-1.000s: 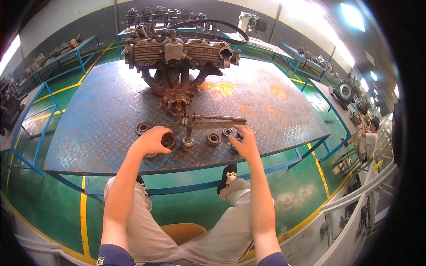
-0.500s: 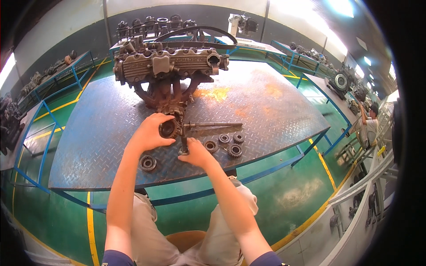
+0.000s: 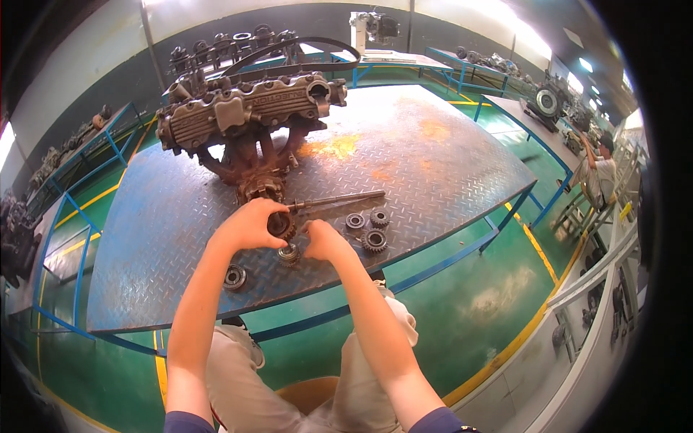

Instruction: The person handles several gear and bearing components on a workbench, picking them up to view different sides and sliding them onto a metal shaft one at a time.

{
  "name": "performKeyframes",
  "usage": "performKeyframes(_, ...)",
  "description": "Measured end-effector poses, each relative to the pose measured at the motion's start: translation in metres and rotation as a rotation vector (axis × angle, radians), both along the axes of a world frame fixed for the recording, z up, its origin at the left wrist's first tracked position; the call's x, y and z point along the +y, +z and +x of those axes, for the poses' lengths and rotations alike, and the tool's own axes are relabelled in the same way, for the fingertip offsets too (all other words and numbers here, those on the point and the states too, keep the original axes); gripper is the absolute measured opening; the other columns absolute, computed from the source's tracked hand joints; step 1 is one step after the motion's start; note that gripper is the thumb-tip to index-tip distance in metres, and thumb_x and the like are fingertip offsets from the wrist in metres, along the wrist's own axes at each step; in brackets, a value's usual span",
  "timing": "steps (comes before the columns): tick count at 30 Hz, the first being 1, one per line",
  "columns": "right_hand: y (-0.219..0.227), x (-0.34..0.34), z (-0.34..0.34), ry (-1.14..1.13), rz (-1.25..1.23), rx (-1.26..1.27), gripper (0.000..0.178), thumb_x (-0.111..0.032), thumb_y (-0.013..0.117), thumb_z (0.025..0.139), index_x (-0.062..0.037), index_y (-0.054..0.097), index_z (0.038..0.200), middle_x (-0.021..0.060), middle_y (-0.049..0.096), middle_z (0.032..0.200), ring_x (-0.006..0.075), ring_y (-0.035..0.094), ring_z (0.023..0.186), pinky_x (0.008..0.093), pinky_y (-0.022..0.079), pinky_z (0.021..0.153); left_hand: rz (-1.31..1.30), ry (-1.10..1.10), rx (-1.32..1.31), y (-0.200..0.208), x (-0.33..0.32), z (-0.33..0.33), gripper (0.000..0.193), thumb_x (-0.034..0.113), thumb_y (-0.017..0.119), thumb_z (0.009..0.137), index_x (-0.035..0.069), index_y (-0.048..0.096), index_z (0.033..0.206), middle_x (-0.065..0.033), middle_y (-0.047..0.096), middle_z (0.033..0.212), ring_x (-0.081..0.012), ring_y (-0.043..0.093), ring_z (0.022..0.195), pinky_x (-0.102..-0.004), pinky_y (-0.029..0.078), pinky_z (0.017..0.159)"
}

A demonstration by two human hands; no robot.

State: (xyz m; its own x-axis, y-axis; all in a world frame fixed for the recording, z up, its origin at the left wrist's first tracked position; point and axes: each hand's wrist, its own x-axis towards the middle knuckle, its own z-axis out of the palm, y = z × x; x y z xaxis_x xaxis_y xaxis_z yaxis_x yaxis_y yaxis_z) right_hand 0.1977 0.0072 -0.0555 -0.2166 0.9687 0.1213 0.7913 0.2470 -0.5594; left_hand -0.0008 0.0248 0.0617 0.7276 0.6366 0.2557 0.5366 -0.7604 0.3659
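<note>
My left hand is curled round a dark toothed gear, thumb and fingers on its sides, at the near part of the steel table. Just below it a smaller metal gear sits close under my left thumb; whether the two are joined I cannot tell. Right of this, my right hand has thumb and forefinger apart, with nothing visible between them. Past the gear in my left hand lies a long metal shaft, pointing right. One loose gear rests by my left wrist.
Several loose gears lie right of my right hand. A large engine head with a black belt stands at the back left of the blue-edged table. Farther off at right, a person sits by another bench.
My right hand has come off the small metal part and moved slightly right, its fingers parting. My left hand keeps the dark gear. The view has shifted slightly.
</note>
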Motion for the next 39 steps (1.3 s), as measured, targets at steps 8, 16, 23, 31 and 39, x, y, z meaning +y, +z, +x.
performKeyframes(8,0.014,-0.007,0.016,-0.317,0.179,-0.106,0.055,-0.01,0.075,0.064,-0.0013,0.053,0.114,0.0253,0.052,0.115,0.0445,0.051,0.109,0.0511,0.046,0.093,-0.231,0.099,-0.053,-0.008,-0.015,-0.002,0.107,0.019,0.09,0.05,0.009,0.035,0.142,-0.0187,0.066,0.105,-0.0341,0.062,0.103,-0.0392,0.048,0.091)
performKeyframes(16,-0.02,-0.004,0.011,-0.31,0.095,-0.217,0.047,-0.008,0.073,0.064,-0.0042,0.055,0.107,0.0214,0.056,0.108,0.0408,0.057,0.103,0.046,0.05,0.085,-0.174,0.097,-0.1,-0.057,-0.012,-0.01,0.088,0.023,0.091,0.05,0.007,0.052,0.128,-0.0188,0.06,0.113,-0.0337,0.059,0.105,-0.0387,0.046,0.093)
performKeyframes(23,-0.03,-0.004,0.024,-0.337,0.039,-0.216,0.049,-0.011,0.075,0.064,-0.0052,0.055,0.108,0.0201,0.057,0.11,0.0409,0.057,0.105,0.0452,0.051,0.087,-0.218,0.171,-0.15,-0.069,-0.018,-0.001,0.091,0.028,0.092,0.052,0.006,0.052,0.131,-0.0208,0.054,0.125,-0.0362,0.053,0.117,-0.0398,0.042,0.101)
performKeyframes(31,0.011,-0.013,0.026,-0.233,0.2,-0.063,0.042,-0.021,0.081,0.054,-0.0018,0.065,0.088,0.02,0.067,0.093,0.0387,0.064,0.092,0.046,0.052,0.082,-0.138,0.162,-0.174,-0.064,-0.024,-0.067,0.072,0.034,0.087,0.062,0.001,0.06,0.12,-0.0169,0.06,0.121,-0.0336,0.054,0.116,-0.0398,0.042,0.102)
performKeyframes(39,0.091,-0.036,0.006,-0.179,0.342,0.469,0.063,-0.025,0.086,0.064,0.0048,0.064,0.115,0.0201,0.07,0.102,0.0256,0.068,0.097,0.0338,0.052,0.089,-0.145,0.264,0.009,-0.069,-0.031,-0.099,0.075,0.039,0.085,0.062,0.003,0.06,0.123,-0.0205,0.06,0.121,-0.0359,0.054,0.115,-0.0408,0.042,0.101)
